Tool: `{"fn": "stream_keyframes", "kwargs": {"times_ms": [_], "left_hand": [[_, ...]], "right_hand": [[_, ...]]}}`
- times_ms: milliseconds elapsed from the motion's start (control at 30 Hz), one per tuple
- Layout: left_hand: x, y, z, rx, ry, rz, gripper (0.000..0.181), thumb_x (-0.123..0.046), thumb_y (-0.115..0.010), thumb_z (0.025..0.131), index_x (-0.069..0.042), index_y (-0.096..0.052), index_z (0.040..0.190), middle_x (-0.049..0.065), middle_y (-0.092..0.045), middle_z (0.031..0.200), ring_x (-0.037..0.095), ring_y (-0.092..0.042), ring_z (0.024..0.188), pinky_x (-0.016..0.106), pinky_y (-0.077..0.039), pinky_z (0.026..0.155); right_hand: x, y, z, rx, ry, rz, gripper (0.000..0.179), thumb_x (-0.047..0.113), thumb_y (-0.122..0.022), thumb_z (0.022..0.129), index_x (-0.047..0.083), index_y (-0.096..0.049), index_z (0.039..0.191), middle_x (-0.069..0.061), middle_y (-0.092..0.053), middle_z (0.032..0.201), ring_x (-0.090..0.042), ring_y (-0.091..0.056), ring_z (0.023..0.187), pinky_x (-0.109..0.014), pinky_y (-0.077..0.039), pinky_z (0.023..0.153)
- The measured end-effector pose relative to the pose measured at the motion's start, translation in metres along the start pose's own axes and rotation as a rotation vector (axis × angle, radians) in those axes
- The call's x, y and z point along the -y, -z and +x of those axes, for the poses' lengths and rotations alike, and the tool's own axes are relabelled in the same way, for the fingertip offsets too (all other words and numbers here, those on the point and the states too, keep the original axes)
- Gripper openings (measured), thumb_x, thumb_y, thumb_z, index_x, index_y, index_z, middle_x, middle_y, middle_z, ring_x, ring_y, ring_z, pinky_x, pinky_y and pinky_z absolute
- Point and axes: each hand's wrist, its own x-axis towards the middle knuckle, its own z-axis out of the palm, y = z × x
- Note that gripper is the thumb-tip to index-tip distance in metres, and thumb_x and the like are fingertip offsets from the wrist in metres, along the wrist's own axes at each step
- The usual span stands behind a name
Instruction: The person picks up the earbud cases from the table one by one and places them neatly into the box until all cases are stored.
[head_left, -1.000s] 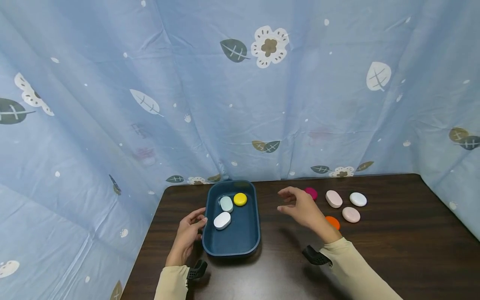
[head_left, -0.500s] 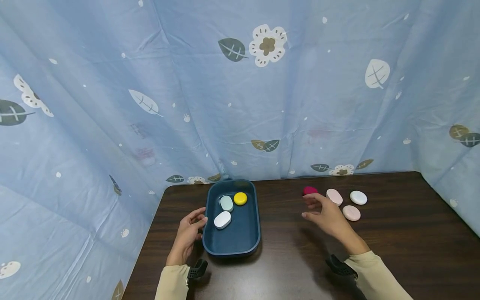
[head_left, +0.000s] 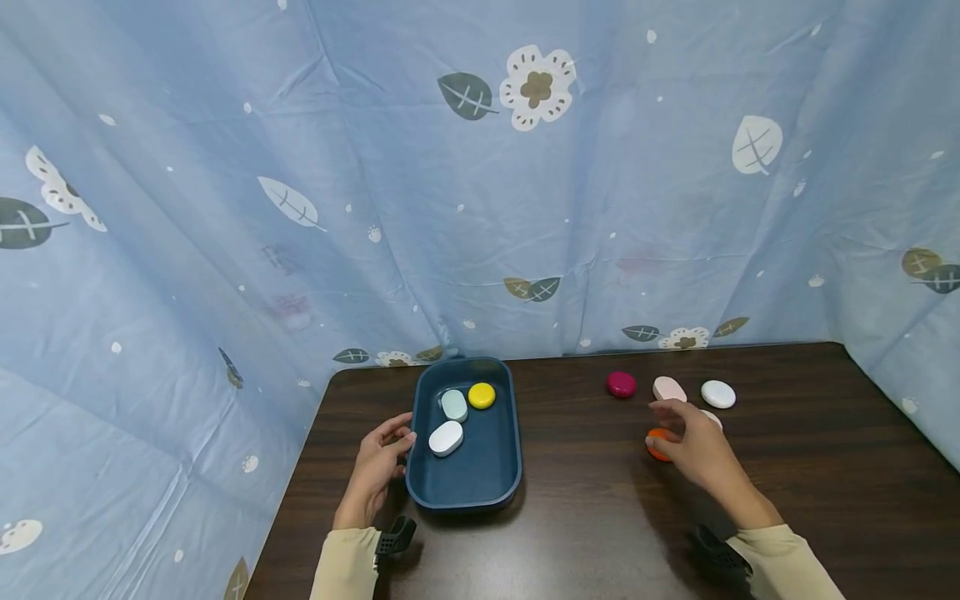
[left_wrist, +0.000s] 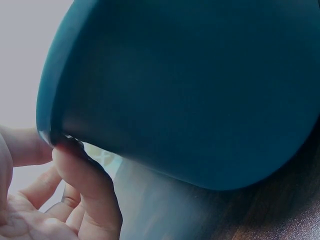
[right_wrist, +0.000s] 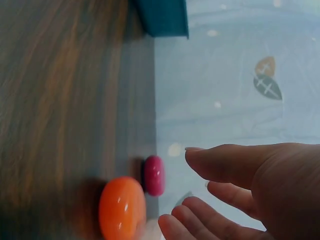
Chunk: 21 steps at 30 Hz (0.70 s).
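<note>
The orange disc [right_wrist: 120,205] lay on the table [head_left: 570,500], toward its far right corner but set in from the far edge, beneath the right hand [head_left: 697,446], whose thumb and fingers stood apart, holding nothing. Glossy and rounded, it looked light, hard and probably slippery; its widest sides seemed the best place to pinch. The pale disc [head_left: 714,419], partly hidden behind the hand, crowded that space most; the pink oval [head_left: 669,388], magenta disc [head_left: 621,384] and white disc [head_left: 718,394] lay nearer the far edge. Toward the far left corner, the left hand [head_left: 378,467] pinched the rim of the blue tray [head_left: 487,454], whose raised walls enclosed a yellow disc [head_left: 482,395], a mint oval [head_left: 453,405] and a white oval [head_left: 446,438].
</note>
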Motion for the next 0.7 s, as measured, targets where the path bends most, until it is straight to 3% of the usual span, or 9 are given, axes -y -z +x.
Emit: {"fn": "stream_keyframes", "kwargs": {"times_ms": [700], "left_hand": [[0.001, 0.001, 0.001, 0.013, -0.013, -0.002, 0.04, -0.003, -0.06, 0.105, -0.002, -0.061, 0.145, 0.007, -0.056, 0.105, 0.019, -0.052, 0.085, 0.027, -0.05, 0.058]], "right_hand": [[-0.022, -0.005, -0.008, 0.049, -0.049, -0.106, 0.055, -0.001, -0.088, 0.079, -0.013, -0.064, 0.127, -0.031, -0.068, 0.116, -0.047, -0.067, 0.104, -0.063, -0.053, 0.091]]}}
